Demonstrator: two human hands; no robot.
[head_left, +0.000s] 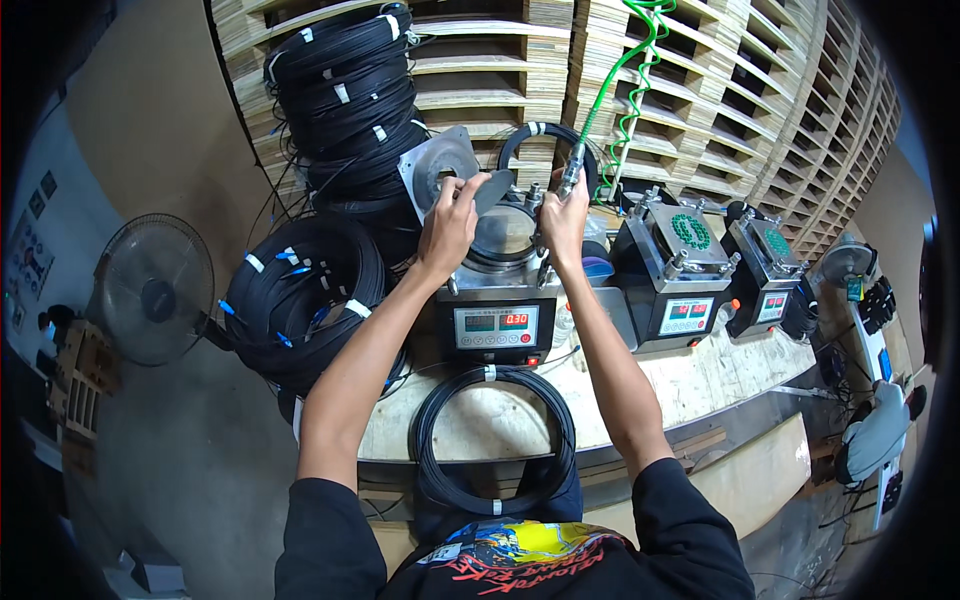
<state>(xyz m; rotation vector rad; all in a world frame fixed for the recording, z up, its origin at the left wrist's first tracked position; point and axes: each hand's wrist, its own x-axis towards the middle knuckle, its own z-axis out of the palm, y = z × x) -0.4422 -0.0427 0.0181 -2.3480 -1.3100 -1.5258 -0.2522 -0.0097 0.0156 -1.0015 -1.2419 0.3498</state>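
Observation:
My left hand [450, 225] is closed on a thin dark grey disc [494, 190], pinched by its edge and held tilted above a bench machine. Just behind those fingers is a square silver metal plate [412, 180] with a round middle; whether I also hold it, I cannot tell. My right hand [565, 215] grips a metal air blow gun [574, 168] joined to a green coiled hose [603, 95]. Between my hands lies the machine's round top [503, 232]. Its front panel [496, 327] has a lit red display and buttons.
A black cable coil [425, 440] hangs over the front edge of the wooden bench [730, 375]. Tall stacked coils [345, 110] and more coils [262, 300] stand left. Two similar machines [685, 265] sit right. Wooden pallets [470, 75] rise behind. A fan [157, 290] stands left; a person [875, 430] is far right.

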